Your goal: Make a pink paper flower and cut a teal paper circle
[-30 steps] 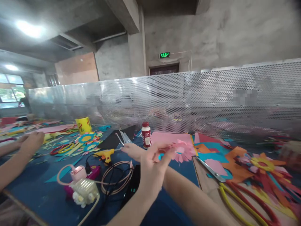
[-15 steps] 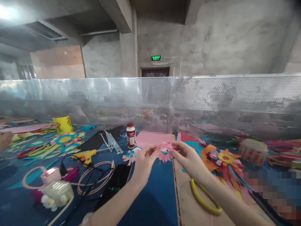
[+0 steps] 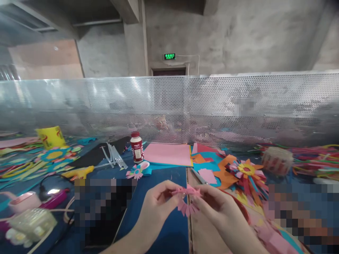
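Between my two hands is a pink paper flower (image 3: 188,208), its fringed petals hanging down below my fingers. My left hand (image 3: 161,203) pinches its left side with thumb and fingertips. On the right side, my right hand (image 3: 218,210) grips it the same way. The flower is held above the table, over the seam between the blue surface and a brown board (image 3: 203,233). Beyond my hands lie a small pink and blue paper flower (image 3: 137,171) and a sheet of pink paper (image 3: 168,154). A grey blade-like tool (image 3: 198,176) lies behind my right hand, partly hidden.
A red-capped bottle (image 3: 137,148) stands behind glue sticks (image 3: 116,157) and a yellow glue gun (image 3: 79,173). At left are a power adapter (image 3: 30,225) and a yellow tub (image 3: 51,137). An orange paper flower (image 3: 248,169) lies right. A perforated metal screen (image 3: 169,102) runs behind.
The camera view has shifted. My hands, still holding the pink flower, are lower and nearer. More of the pink sheet, the paper scraps and the grey tool now shows.
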### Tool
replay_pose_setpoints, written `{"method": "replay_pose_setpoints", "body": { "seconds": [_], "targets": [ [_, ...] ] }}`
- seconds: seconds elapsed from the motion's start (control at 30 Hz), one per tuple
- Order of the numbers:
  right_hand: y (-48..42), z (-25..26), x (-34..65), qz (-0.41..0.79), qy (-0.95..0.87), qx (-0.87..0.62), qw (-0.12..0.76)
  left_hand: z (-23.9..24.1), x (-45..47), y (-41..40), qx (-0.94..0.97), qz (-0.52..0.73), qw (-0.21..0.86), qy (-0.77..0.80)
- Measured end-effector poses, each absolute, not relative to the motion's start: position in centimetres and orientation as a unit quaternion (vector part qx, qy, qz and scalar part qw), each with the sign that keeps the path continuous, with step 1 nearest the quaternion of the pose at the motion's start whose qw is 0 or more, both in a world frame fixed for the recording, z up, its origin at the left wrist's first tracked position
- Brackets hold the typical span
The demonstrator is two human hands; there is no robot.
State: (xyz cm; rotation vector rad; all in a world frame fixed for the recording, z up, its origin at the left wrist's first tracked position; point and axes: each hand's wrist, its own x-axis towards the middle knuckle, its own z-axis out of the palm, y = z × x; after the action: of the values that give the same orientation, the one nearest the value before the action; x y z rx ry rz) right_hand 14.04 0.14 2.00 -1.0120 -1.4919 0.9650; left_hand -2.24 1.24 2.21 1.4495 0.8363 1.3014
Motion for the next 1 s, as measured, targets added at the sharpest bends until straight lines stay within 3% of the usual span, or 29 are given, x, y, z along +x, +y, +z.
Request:
{"method": "replay_pose_setpoints", "body": {
  "seconds": [0.17, 0.6, 1.0],
  "targets": [
    [-0.7, 1.9, 13.8, 0.432, -0.603, -0.382, 0.552, 2.0, -2.3, 0.7, 0.581, 0.56, 0.481, 0.342],
    [-1.3, 1.7, 14.2, 0.303, -0.66, -0.441, 0.527, 2.2, -2.1, 0.6, 0.58, 0.538, 0.47, 0.391],
    [-1.3, 1.8, 14.8, 0.214, -0.714, -0.44, 0.5, 2.7, -2.5, 0.6, 0.677, 0.501, 0.379, 0.383]
  ]
}}
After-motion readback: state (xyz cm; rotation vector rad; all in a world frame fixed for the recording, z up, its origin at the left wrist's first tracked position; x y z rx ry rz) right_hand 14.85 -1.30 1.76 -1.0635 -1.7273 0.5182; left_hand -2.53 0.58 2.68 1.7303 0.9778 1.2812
